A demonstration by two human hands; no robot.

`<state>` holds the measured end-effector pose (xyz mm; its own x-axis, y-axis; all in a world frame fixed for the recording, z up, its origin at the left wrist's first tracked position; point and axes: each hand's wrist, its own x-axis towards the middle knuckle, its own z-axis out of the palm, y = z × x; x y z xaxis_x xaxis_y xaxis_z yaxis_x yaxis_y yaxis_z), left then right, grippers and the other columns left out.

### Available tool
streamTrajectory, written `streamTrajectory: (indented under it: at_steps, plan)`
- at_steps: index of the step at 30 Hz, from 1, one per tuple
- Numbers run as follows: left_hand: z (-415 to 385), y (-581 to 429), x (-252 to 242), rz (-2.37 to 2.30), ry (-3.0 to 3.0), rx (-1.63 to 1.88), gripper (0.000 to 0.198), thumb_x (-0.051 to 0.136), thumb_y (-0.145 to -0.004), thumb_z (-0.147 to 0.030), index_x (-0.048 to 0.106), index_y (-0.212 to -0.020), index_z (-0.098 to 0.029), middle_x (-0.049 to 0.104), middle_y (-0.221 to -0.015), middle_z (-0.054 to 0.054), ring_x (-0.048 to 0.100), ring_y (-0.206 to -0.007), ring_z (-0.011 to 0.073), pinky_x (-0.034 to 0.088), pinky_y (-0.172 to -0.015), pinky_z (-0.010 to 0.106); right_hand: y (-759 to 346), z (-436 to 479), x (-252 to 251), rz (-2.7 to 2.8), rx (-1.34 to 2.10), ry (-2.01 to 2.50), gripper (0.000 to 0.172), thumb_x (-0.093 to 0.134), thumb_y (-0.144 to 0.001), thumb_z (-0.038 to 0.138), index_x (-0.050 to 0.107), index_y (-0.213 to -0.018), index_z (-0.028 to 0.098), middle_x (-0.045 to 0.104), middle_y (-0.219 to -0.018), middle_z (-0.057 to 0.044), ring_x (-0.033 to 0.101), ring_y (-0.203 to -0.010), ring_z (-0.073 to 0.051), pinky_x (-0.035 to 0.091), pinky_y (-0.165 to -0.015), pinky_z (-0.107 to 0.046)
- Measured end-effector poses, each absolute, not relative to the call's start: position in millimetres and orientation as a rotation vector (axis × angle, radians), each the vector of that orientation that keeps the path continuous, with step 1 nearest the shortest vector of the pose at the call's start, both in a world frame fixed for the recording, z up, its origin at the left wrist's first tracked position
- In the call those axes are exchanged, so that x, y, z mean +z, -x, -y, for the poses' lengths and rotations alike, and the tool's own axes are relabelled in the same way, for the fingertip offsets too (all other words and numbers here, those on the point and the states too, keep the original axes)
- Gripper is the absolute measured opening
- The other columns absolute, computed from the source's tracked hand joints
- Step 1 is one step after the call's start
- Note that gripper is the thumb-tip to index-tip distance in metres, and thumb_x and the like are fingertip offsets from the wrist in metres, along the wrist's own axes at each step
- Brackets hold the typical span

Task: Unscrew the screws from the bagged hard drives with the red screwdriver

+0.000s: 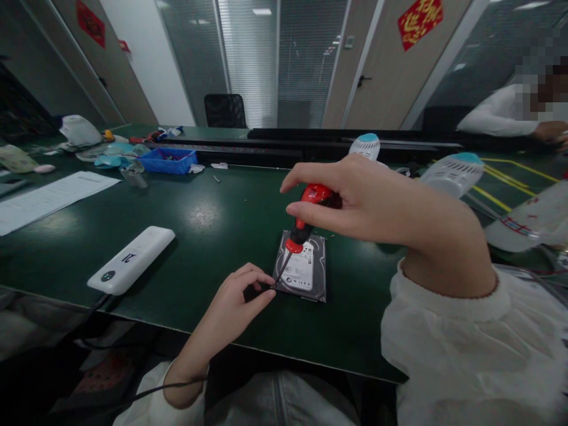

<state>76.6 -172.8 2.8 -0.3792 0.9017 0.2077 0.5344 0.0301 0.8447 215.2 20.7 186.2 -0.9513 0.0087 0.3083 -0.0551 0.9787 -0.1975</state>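
A hard drive (314, 260) lies label up on the green table. My right hand (337, 201) is closed around the handle of a red and black screwdriver (302, 228), with thumb and index finger reaching forward along it. The screwdriver leans, its thin shaft running down to the drive's near left corner. My left hand (242, 296) is at that same corner, thumb and fingertips brought together close to the screwdriver tip. Whatever sits between those fingertips is too small to make out.
A white power bank (132, 260) with a cable lies left on the green table (213, 236). Behind it are paper sheets (57, 198) and a blue tray (168, 161). Small screws (216, 179) lie scattered. Clear plastic bottles (452, 174) stand right; another person's white sleeve (497, 112) shows at far right.
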Motion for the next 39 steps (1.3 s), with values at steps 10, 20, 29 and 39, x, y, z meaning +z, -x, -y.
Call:
streamTrajectory:
  at_steps: [10, 20, 29, 39]
  plan:
    - [173.9, -77.8, 5.3, -1.941, -1.452, 1.274, 0.013, 0.066, -0.092, -0.025, 0.076, -0.100, -0.021, 0.067, -0.096, 0.004, 0.061, -0.082, 0.0175, 0.050, -0.076, 0.032, -216.2, -19.6, 185.3, 2.813, 0.307, -0.147, 0.037, 0.058, -0.096, 0.034, 0.061, -0.126, 0.014, 0.054, -0.067, 0.006, 0.039, -0.057, -0.007, 0.025, -0.062, -0.026]
    - [173.0, -75.1, -0.4, -1.907, -1.463, 1.323, 0.010, 0.067, -0.092, -0.024, 0.075, -0.097, -0.021, 0.066, -0.094, 0.003, 0.061, -0.082, 0.0162, 0.049, -0.076, 0.030, -216.5, -19.6, 186.4, 2.835, 0.355, -0.196, 0.038, 0.060, -0.093, 0.030, 0.060, -0.126, 0.012, 0.057, -0.076, 0.004, 0.041, -0.062, -0.007, 0.027, -0.062, -0.025]
    - [172.8, -75.5, 0.4, -1.921, -1.467, 1.307, 0.009, 0.068, -0.092, -0.024, 0.075, -0.097, -0.021, 0.066, -0.094, 0.003, 0.060, -0.082, 0.0161, 0.049, -0.076, 0.031, -216.4, -19.2, 187.8, 2.824, 0.376, -0.154, 0.031, 0.060, -0.094, 0.032, 0.065, -0.118, 0.012, 0.055, -0.072, 0.004, 0.041, -0.061, -0.006, 0.026, -0.061, -0.024]
    - [174.2, -75.7, 1.9, -1.930, -1.484, 1.286, 0.011, 0.068, -0.092, -0.026, 0.075, -0.099, -0.021, 0.066, -0.097, 0.003, 0.061, -0.083, 0.0166, 0.049, -0.075, 0.030, -214.4, -18.6, 185.7, 2.788, 0.278, -0.185, 0.027, 0.057, -0.092, 0.027, 0.061, -0.113, 0.011, 0.055, -0.077, 0.004, 0.041, -0.065, -0.006, 0.028, -0.063, -0.024]
